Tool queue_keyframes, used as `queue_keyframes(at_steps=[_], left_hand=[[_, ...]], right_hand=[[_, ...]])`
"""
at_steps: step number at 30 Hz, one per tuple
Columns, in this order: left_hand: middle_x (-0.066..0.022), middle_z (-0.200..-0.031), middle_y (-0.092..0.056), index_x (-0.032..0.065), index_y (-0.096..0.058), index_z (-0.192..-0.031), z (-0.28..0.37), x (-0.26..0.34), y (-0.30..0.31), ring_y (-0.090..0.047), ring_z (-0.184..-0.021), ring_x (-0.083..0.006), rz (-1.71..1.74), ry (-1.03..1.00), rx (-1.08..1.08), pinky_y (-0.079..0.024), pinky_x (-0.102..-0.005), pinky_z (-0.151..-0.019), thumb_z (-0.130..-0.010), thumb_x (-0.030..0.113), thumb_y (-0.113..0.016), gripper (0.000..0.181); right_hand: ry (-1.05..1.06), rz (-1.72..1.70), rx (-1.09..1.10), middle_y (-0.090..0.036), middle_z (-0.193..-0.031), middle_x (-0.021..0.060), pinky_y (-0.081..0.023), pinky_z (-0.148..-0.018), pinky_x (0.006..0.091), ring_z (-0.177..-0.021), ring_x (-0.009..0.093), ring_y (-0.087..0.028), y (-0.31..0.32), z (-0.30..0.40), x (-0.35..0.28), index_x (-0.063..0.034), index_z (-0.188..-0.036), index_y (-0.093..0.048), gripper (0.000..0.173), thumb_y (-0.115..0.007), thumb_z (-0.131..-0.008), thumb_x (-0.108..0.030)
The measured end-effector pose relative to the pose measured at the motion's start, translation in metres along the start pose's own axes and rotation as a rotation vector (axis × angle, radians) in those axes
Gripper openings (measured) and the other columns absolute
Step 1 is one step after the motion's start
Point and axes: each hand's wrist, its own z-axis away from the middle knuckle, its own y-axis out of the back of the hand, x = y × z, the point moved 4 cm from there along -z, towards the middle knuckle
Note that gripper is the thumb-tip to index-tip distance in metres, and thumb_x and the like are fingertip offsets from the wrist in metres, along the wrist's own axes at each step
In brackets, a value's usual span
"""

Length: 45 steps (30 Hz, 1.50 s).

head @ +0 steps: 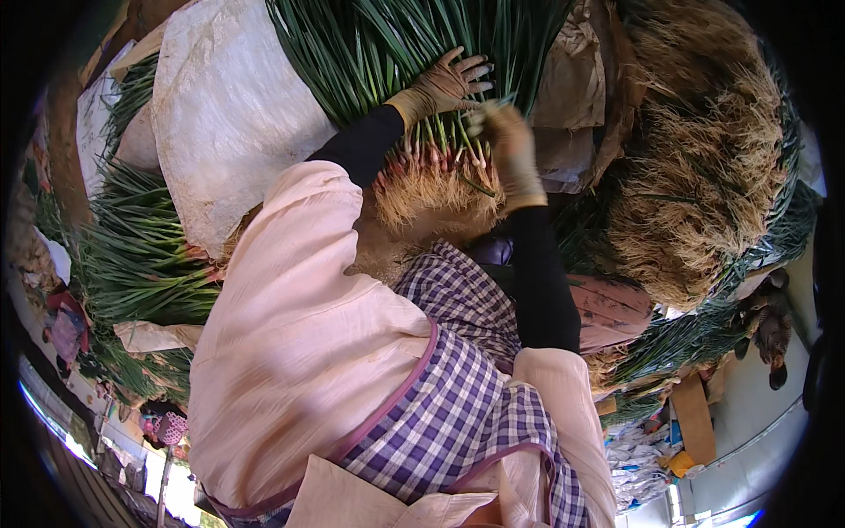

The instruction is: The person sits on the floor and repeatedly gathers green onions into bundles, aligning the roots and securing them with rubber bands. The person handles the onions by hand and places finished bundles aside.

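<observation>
A bed of green onions (422,39) with long green leaves, reddish-white stems and pale, fringed roots (436,191) lies before me. My left hand (452,82), in a brown, soiled glove, rests on the leaves with its fingers spread. Just right of it, my right hand (508,135), gloved too, is blurred and bent over the stems by the left hand's fingertips; something small and pale green shows at its fingers, too blurred to name. Whether its fingers are closed on a stalk cannot be told. A loose piece of green leaf (476,186) lies across the roots.
A white woven sheet (224,119) covers the pile at left, above more green onions (145,251). A tall heap of onions, roots outward (700,198), stands at right. A reddish rounded object (610,310) is beside my right arm. Other people (165,426) are at the far left.
</observation>
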Motion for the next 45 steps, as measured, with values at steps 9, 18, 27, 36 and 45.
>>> queue_keyframes(at_steps=[9,18,27,36,45], left_hand=[[0.0028,-0.152,-0.021,0.0317,-0.036,-0.140,0.001,0.000,0.006,-0.016,-0.141,-0.0158,0.107,-0.002,-0.053,-0.009,-0.0431,-0.116,-0.091,0.060,-0.034,0.056],[-0.0047,-0.148,-0.029,0.0206,-0.047,-0.134,-0.002,0.007,0.024,-0.019,-0.139,-0.0220,0.149,-0.046,-0.007,-0.012,-0.0474,-0.114,-0.091,0.055,-0.040,0.055],[-0.0041,-0.153,-0.020,0.0222,-0.033,-0.144,0.016,0.014,0.077,-0.009,-0.143,-0.0228,0.055,0.074,-0.358,-0.001,-0.0467,-0.115,-0.094,0.056,-0.029,0.060],[-0.0131,-0.128,-0.051,0.0095,-0.056,-0.125,-0.009,0.034,0.161,-0.046,-0.120,-0.0302,0.097,0.276,-0.663,-0.038,-0.0469,-0.097,-0.089,0.046,-0.053,0.051],[-0.0148,-0.116,-0.061,0.0042,-0.054,-0.122,-0.120,0.271,0.387,-0.056,-0.107,-0.0334,0.767,-0.384,0.227,-0.043,-0.0390,-0.091,-0.090,0.040,-0.052,0.048]], right_hand=[[-0.247,2.054,-0.127,-0.066,-0.104,0.0148,-0.054,-0.068,0.0459,-0.091,0.033,-0.066,0.008,0.025,0.102,-0.0032,-0.112,-0.061,0.030,-0.052,-0.089,-0.019],[0.271,1.081,-0.603,-0.060,-0.116,0.0179,-0.050,-0.076,0.0328,-0.087,0.028,-0.065,0.010,0.119,-0.004,-0.0065,-0.099,-0.068,0.025,-0.066,-0.081,-0.024],[0.626,-0.182,0.711,-0.065,-0.072,0.0077,-0.045,-0.049,0.0225,-0.054,0.014,-0.058,0.215,0.472,-0.081,-0.0014,-0.086,-0.061,0.014,-0.062,-0.081,-0.015],[-0.357,1.263,0.576,-0.061,-0.107,0.0171,-0.048,-0.082,0.0460,-0.098,0.036,-0.060,0.292,0.346,0.271,-0.0068,-0.111,-0.057,0.058,-0.067,-0.074,-0.050],[-0.641,0.652,0.471,-0.068,-0.100,0.0142,-0.049,-0.079,0.0373,-0.092,0.024,-0.064,0.366,0.476,0.349,-0.0055,-0.103,-0.068,0.037,-0.065,-0.076,-0.031]])
